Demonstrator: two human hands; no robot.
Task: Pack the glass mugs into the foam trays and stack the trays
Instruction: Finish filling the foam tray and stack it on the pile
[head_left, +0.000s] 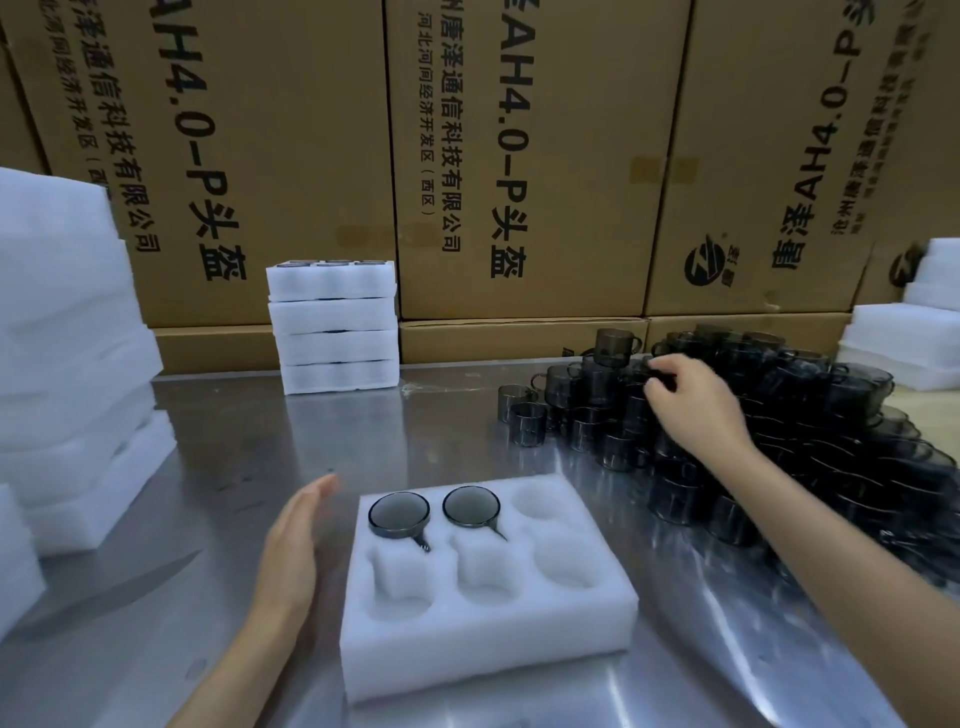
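The foam tray (485, 618) lies at lower centre of the frame on the steel table (322, 431), its long axis running left to right. It has six pockets in two rows. The two far-row pockets at left and centre each hold a glass mug (399, 513), handles pointing toward the near edge; four pockets are vacant.

The mug pile (727, 415) occupies the right of the frame, up and to the right of the tray. The right hand (691, 400) is the nearer hand: it reaches over the pile with fingers curled at a mug. Whether the grip is complete cannot be determined.

The left hand (293, 556) stands on edge just left of the tray, fingers straight, holding nothing.

The next transfer probably runs from the pile down-left to the vacant far-right pocket.
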